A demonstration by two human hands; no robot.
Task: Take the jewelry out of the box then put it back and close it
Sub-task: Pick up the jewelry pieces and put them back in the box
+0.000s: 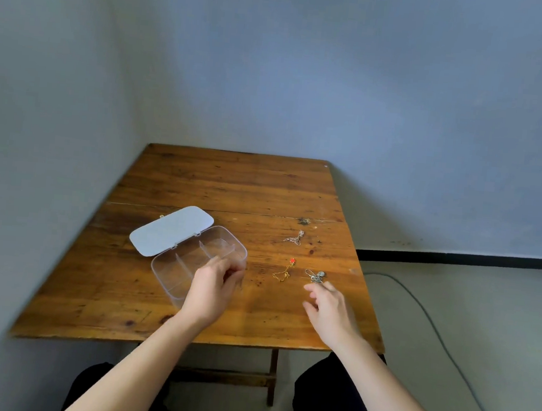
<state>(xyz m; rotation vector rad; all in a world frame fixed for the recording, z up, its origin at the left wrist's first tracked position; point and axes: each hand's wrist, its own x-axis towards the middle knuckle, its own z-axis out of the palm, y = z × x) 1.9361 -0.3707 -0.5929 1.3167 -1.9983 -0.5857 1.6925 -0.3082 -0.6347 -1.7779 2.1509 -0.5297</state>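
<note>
A clear plastic box [189, 263] with inner dividers stands on the wooden table [232, 185], its white lid [170, 231] flipped open to the back left. My left hand [215, 285] rests on the box's right front corner, fingers curled on its rim. To the right lie three pieces of jewelry: a silver chain [294, 238], a gold chain with a red charm [285, 270], and a silver pendant piece [316, 276]. My right hand [328, 305] hovers just in front of the silver pendant piece, fingers spread, holding nothing. The box compartments look empty.
The table stands in a corner, with walls at the left and behind. Its right edge [366, 299] is close to my right hand. A grey cable [433, 321] runs across the floor on the right. My dark-clothed knees [328, 400] are under the front edge.
</note>
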